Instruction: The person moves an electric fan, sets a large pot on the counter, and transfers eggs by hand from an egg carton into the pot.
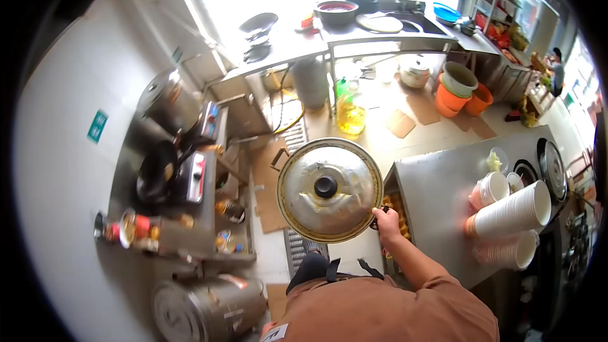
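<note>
We find the lidded pan (330,190) at the centre of the view, held out before our body above the floor. Its domed lid (304,183) carries a black knob (325,186); a loop handle (278,159) projects at ten o'clock. At four o'clock, our right hand (387,223) is closed around the dark grip, fingers partly obscured. The pan's contents are hidden. Our left hand is out of view; we cannot tell its state. At three o'clock stands the steel surface (437,177) with stacked cups (506,210), its far end blurred.
</note>
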### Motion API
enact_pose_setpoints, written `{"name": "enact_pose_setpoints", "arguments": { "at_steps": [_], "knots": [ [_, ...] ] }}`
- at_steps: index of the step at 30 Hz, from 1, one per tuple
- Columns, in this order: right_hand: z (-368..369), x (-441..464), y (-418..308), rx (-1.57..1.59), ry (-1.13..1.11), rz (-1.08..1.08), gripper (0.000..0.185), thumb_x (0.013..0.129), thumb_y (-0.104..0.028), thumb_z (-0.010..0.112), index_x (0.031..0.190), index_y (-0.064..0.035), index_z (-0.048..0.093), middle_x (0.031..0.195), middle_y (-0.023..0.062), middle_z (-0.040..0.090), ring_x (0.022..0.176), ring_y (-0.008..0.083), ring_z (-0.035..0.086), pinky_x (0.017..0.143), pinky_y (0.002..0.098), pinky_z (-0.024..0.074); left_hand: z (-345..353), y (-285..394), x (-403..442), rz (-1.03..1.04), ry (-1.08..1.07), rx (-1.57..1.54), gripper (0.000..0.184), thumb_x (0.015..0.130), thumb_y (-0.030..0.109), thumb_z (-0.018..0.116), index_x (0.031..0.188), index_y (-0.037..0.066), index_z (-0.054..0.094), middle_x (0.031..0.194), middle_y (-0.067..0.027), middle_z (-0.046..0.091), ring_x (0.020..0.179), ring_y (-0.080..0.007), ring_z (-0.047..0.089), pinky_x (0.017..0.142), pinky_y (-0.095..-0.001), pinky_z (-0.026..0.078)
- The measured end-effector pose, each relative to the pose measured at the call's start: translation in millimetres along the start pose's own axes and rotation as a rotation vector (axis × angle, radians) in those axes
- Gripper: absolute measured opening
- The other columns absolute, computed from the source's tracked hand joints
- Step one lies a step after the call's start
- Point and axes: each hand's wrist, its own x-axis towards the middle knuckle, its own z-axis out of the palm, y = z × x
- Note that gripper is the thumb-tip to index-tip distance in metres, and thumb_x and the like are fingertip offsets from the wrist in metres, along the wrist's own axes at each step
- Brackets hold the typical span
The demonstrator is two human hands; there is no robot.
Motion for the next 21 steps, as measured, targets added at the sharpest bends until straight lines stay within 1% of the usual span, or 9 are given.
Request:
{"name": "enact_pose_setpoints", "arguments": {
  "at_steps": [3,7,9,10,11,13,16,18,21],
  "knots": [
    [26,61,-28,0.015,0.066,0.014,0.015,0.078,-0.011,0.062,0.066,-0.0093,0.052,0.062,-0.0041,0.048,0.054,0.0075,0.044,0.049,0.0258,0.0361,-56,85,68,-0.018,-0.101,0.096,0.037,0.076,0.034,0.064,0.094,0.002,0.068,0.086,-0.0146,0.068,0.082,-0.0215,0.064,0.077,-0.0331,0.05],
    [59,135,-65,0.06,0.216,-0.015,0.019,0.078,-0.012,0.063,0.062,-0.0093,0.052,0.057,-0.0044,0.046,0.051,0.0074,0.042,0.047,0.0265,0.0347,-163,224,192,0.098,-0.119,0.323,0.036,0.076,0.034,0.065,0.094,0.003,0.069,0.085,-0.0138,0.068,0.083,-0.0195,0.064,0.079,-0.0323,0.049],
    [67,159,-83,0.089,0.273,-0.081,0.022,0.077,-0.016,0.063,0.06,-0.0077,0.053,0.057,-0.0035,0.047,0.05,0.0079,0.041,0.047,0.0272,0.0354,-222,310,255,0.149,-0.017,0.443,0.036,0.075,0.034,0.066,0.094,0.004,0.069,0.085,-0.0133,0.068,0.084,-0.0184,0.063,0.079,-0.0318,0.048],
    [61,173,-92,0.073,0.33,-0.094,0.022,0.077,-0.016,0.063,0.06,-0.0074,0.053,0.057,-0.0028,0.048,0.05,0.0082,0.042,0.047,0.0276,0.0357,-240,350,305,0.139,0.1,0.429,0.029,0.073,0.029,0.066,0.082,0.002,0.068,0.076,-0.0149,0.066,0.078,-0.0208,0.063,0.075,-0.034,0.049],
    [61,185,-94,0.066,0.386,-0.092,0.022,0.077,-0.017,0.063,0.06,-0.0071,0.053,0.057,-0.0022,0.048,0.049,0.0085,0.043,0.046,0.0279,0.0359,-264,398,336,0.311,0.266,0.388,0.033,0.07,0.033,0.063,0.084,0.004,0.066,0.083,-0.0192,0.065,0.082,-0.0338,0.063,0.074,-0.0407,0.049],
    [59,198,-127,0.082,0.444,-0.079,0.019,0.079,-0.015,0.062,0.063,-0.0084,0.052,0.059,-0.0033,0.048,0.051,0.0081,0.042,0.048,0.0271,0.0356,-304,546,343,0.587,0.403,0.288,0.03,0.076,0.027,0.063,0.094,0.002,0.062,0.09,-0.0193,0.063,0.085,-0.0331,0.061,0.076,-0.0393,0.048],
    [48,252,-136,0.131,0.548,-0.108,0.019,0.079,-0.015,0.061,0.064,-0.0079,0.052,0.058,-0.0025,0.048,0.051,0.0087,0.044,0.048,0.0278,0.0364,-301,764,316,0.942,0.39,0.232,0.029,0.08,0.019,0.061,0.103,0.0,0.06,0.091,-0.0146,0.063,0.084,-0.0262,0.061,0.076,-0.0346,0.048],
    [37,280,-140,0.195,0.63,-0.12,0.021,0.078,-0.017,0.061,0.062,-0.0052,0.053,0.057,-0.0004,0.049,0.049,0.0099,0.046,0.046,0.0289,0.0382,-257,870,298,1.191,0.258,0.095,0.029,0.081,0.015,0.062,0.104,-0.002,0.059,0.094,-0.0141,0.062,0.083,-0.0241,0.061,0.077,-0.0331,0.049],
    [17,351,-128,0.178,0.719,-0.156,0.021,0.078,-0.018,0.061,0.063,-0.0043,0.054,0.057,-0.0007,0.05,0.05,0.0099,0.046,0.046,0.0295,0.0383,-163,990,252,1.532,0.092,0.173,0.028,0.078,0.008,0.066,0.104,-0.001,0.059,0.096,-0.0143,0.062,0.086,-0.0268,0.061,0.076,-0.0332,0.049]
  ]
}}
